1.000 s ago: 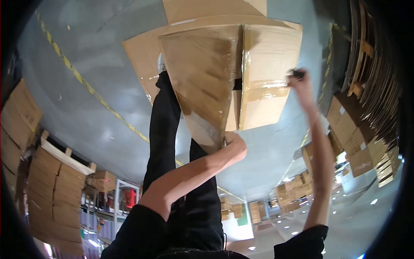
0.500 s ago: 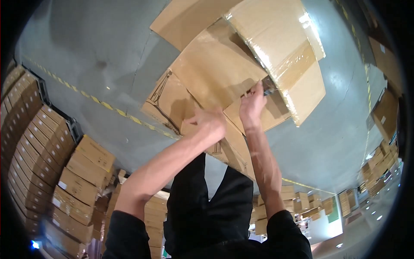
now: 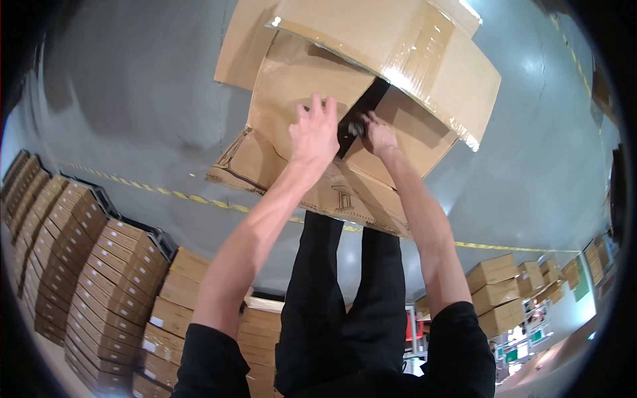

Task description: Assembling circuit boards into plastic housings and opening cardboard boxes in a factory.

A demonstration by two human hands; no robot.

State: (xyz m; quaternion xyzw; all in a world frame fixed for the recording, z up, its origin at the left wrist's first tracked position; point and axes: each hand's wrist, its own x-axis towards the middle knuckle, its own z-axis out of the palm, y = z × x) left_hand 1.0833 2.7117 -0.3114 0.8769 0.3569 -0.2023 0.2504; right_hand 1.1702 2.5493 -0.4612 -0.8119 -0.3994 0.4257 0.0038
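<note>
In front of me lies an open cardboard box [image 3: 438, 53], its flaps spread and clear tape shining along the edges. My left hand [image 3: 315, 132] is over the brown cardboard panel [image 3: 282, 76] inside, fingers apart and slightly bent, nothing held. Whether its fingertips touch the panel is unclear. My right hand [image 3: 381, 136] reaches into the opening with its fingers closed around a small dark object [image 3: 357, 128], blurred and partly hidden. A black strip [image 3: 373, 96] shows between the panels beside it. The near flap [image 3: 332, 196] bears line drawings.
Yellow-and-black floor tape [image 3: 179, 194] crosses the grey floor [image 3: 146, 99] behind the box. Stacked cartons [image 3: 119, 272] line the left side, and more boxes [image 3: 497, 292] stand at the lower right. My legs [image 3: 345, 292] are close to the near flap.
The black strip inside the box has come into sight. My left hand has lifted off the near flap toward the inner panel. My right hand has shifted left, away from the taped flap edge.
</note>
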